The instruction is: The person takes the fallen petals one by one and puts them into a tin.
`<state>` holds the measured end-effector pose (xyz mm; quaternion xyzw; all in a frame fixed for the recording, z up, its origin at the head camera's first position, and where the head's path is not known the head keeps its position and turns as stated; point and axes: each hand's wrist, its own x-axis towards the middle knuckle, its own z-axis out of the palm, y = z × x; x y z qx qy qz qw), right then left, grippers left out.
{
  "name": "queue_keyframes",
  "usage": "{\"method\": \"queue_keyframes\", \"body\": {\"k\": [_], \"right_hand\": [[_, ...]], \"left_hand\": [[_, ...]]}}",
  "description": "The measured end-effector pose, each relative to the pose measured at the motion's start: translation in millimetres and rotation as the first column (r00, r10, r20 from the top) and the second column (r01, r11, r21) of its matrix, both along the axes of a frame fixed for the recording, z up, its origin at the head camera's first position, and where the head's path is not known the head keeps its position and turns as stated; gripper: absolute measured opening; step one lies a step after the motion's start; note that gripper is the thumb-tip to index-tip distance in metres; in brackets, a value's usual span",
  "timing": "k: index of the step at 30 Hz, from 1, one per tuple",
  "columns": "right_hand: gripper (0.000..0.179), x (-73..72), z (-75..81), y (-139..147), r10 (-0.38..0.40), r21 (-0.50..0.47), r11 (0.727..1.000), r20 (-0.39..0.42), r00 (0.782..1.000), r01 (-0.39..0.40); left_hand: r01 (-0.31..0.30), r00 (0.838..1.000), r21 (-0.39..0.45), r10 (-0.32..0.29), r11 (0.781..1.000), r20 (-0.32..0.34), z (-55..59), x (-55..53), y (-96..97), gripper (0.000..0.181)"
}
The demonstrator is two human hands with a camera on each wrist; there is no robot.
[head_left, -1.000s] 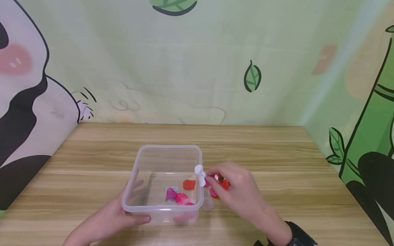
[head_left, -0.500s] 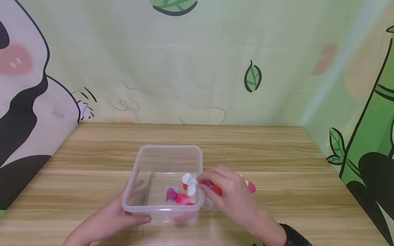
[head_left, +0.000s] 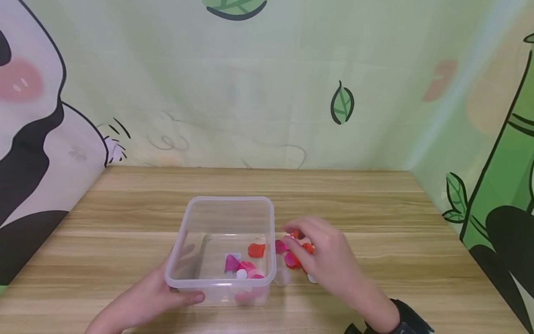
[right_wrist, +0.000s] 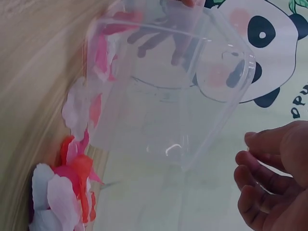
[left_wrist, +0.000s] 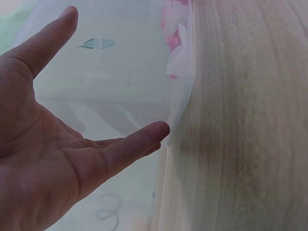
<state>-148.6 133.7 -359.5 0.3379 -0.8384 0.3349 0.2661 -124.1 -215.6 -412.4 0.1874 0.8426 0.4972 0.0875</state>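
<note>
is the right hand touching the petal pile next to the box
Apart. The right wrist view shows a wide, open gap between the right hand and the petal pile.

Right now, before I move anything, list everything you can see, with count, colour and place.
Box: one, clear, on the table
Petals inside: several, overlapping; red, pink, magenta, white; mostly toward the box's right side
Petals outside: a pile, too overlapped to count; red, pink, magenta, white; right of the box
Table: one, wood-toned, under the box
Cloth: at least one, printed, pale green, behind the table
Band: one, black, right wrist
Left hand: one, at the box's left side
Right hand: one, over the petals outside
</note>
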Motion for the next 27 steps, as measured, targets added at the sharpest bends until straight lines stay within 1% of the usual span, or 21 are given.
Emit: {"method": "queue_keyframes", "body": {"k": [4, 8, 10, 13, 16, 21, 24, 27], "right_hand": [[0.026, -2.0, 0.6, 7, -0.056, 0.069, 0.996, 0.041, 0.998, 0.053], [0.026, -3.8, -1.8, 13, -0.114, 0.142, 0.984, 0.060, 0.992, 0.105], [0.027, -4.8, -3.6, 16, -0.146, 0.178, 0.976, 0.083, 0.986, 0.129], [0.027, -7.0, -5.6, 21, -0.197, 0.243, 0.957, 0.143, 0.970, 0.158], [0.024, -9.7, -6.9, 27, -0.249, 0.324, 0.931, 0.217, 0.944, 0.171], [0.015, -14.0, -8.9, 33, -0.312, 0.442, 0.884, 0.316, 0.896, 0.152], [0.014, -14.8, -9.6, 35, -0.338, 0.496, 0.859, 0.366, 0.867, 0.126], [0.017, -15.0, -10.6, 36, -0.367, 0.535, 0.838, 0.409, 0.835, 0.106]], "left_hand": [[0.003, 1.000, 0.007, -0.003, 1.000, -0.004, -0.3, 0.5, 0.1, 0.112], [0.011, 1.000, 0.013, -0.010, 1.000, -0.005, -0.5, 0.5, 0.2, 0.113], [0.010, 1.000, 0.010, -0.010, 1.000, 0.000, -0.2, 0.1, 0.4, 0.114], [0.002, 1.000, -0.004, -0.002, 1.000, 0.000, 0.4, -0.1, 0.6, 0.114], [-0.005, 1.000, -0.020, 0.005, 1.000, -0.001, 1.0, 0.1, 0.7, 0.114], [-0.004, 1.000, -0.011, 0.004, 1.000, -0.007, 0.7, 1.1, 0.9, 0.112], [0.001, 1.000, 0.012, -0.001, 1.000, 0.000, 0.3, 1.3, 0.8, 0.112], [-0.003, 1.000, 0.010, 0.003, 1.000, 0.005, 0.2, 1.2, 0.5, 0.111]]}}
